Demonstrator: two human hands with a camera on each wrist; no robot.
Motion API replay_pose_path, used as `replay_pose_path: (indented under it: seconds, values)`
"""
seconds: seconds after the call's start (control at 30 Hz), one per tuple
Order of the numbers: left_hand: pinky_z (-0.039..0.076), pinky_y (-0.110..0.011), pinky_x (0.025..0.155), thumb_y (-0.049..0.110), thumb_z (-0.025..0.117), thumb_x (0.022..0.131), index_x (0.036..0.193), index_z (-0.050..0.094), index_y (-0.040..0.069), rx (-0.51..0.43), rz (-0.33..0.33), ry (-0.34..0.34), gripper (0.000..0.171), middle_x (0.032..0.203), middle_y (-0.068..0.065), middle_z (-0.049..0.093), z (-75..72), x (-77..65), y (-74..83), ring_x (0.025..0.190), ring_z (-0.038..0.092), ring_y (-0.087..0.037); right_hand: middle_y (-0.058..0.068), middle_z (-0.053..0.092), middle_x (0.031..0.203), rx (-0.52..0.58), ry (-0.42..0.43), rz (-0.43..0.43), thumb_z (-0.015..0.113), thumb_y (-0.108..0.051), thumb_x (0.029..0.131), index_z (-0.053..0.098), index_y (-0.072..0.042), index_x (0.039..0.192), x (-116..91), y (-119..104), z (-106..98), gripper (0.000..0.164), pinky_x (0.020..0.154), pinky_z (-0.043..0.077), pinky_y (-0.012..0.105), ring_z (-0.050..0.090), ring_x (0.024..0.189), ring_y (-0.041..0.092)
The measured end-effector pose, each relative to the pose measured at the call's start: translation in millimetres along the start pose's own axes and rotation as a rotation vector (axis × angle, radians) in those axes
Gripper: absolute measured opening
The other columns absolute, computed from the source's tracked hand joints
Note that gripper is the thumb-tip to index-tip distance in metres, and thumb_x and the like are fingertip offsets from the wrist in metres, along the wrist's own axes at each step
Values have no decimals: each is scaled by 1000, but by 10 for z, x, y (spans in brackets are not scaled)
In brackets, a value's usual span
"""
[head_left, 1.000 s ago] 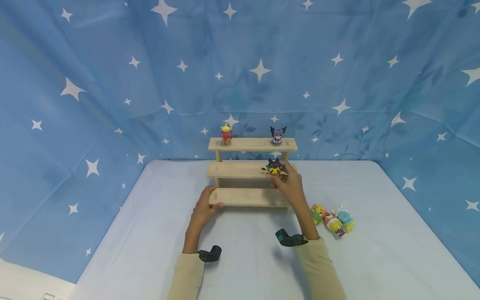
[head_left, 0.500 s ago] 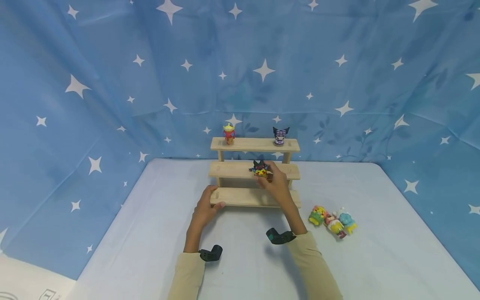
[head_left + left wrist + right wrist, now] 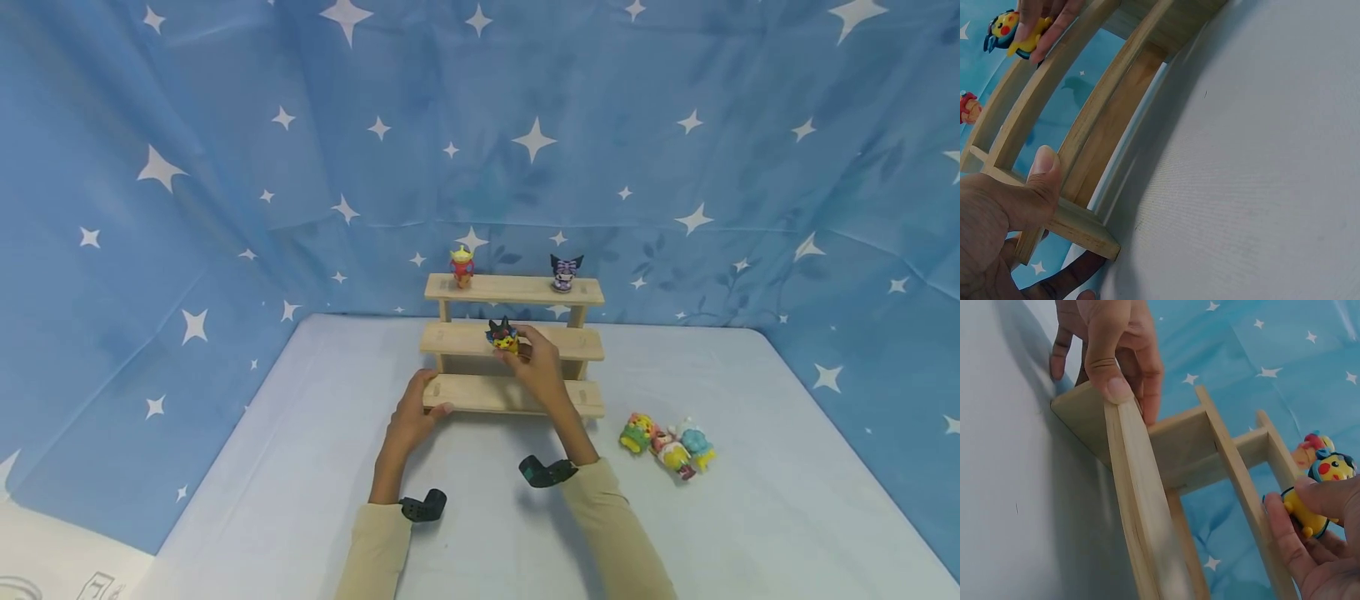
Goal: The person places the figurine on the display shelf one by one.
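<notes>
A three-tier wooden shelf [image 3: 480, 393] stands on the table. My left hand [image 3: 410, 417] grips the left end of its lowest tier, thumb on the front edge in the left wrist view. With thumb and fingers, my right hand [image 3: 536, 364] pinches a yellow Pikachu figurine [image 3: 504, 337] with a dark hood at the middle tier. In the right wrist view the figurine [image 3: 1307, 509] is tilted beside the tier's edge; whether its base touches the board cannot be told. On the top tier stand a red-suited alien figurine [image 3: 462, 268] at left and a purple-black Kuromi figurine [image 3: 564, 273] at right.
Right of the shelf, several small figurines lie close together on the white table [image 3: 750, 517], among them a green-yellow one [image 3: 638, 433] and a light blue one [image 3: 696, 442]. A blue star-patterned curtain [image 3: 600, 150] hangs behind the table.
My right hand has carried the Pikachu figurine leftward along the middle tier, from its right part to near the centre. My left hand keeps its grip on the lowest tier.
</notes>
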State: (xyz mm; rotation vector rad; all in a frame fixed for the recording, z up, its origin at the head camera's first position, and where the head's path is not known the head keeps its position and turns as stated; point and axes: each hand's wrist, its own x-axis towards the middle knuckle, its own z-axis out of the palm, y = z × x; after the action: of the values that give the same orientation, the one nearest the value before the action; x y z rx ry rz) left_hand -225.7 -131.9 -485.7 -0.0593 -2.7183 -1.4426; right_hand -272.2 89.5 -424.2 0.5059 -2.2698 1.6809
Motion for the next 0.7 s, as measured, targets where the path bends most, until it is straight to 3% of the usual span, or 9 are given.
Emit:
replay_pose_path:
  seconds: [0.3, 0.57, 0.7]
  values:
    - [37, -61, 105, 21, 74, 86, 143, 42, 13, -2, 28, 1, 65, 149, -13, 44, 1, -13, 3, 135, 45, -38, 24, 56, 116, 18, 32, -35, 76, 3, 81, 59, 7, 120, 45, -37, 120, 43, 82, 58, 30, 67, 105, 41]
    - [37, -61, 104, 20, 75, 86, 142, 42, 13, -7, 24, -3, 65, 148, -13, 45, -5, -10, 19, 134, 46, -37, 20, 70, 105, -64, 58, -40, 79, -1, 79, 63, 2, 113, 55, -65, 163, 37, 78, 59, 31, 72, 96, 33]
    - [38, -60, 104, 21, 74, 87, 142, 42, 13, -7, 34, -2, 64, 148, -13, 45, -14, -12, 5, 134, 46, -37, 22, 71, 106, -73, 53, -63, 79, 1, 79, 63, 4, 114, 72, -95, 186, 39, 79, 59, 32, 71, 97, 34]
